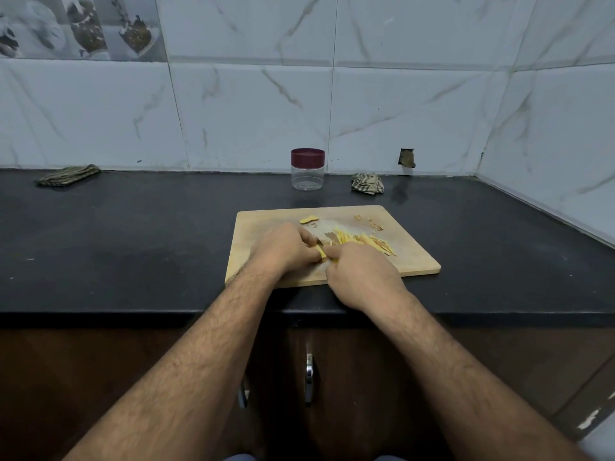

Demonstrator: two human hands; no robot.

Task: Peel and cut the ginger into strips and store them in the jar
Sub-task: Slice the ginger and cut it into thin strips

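Yellow ginger piece (320,252) sits pinched between my left hand (284,249) and my right hand (361,272), both curled around it, near the wooden board (412,257)'s six o'clock edge. Cut strips (362,241) lie at two o'clock; the lidded jar (307,169) stands at twelve, well apart, across bare black counter (133,234).

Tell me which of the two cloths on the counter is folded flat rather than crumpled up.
The folded cloth at the far left against the wall. It lies flat in neat layers, while the crumpled cloth right of the jar is bunched into a ball.
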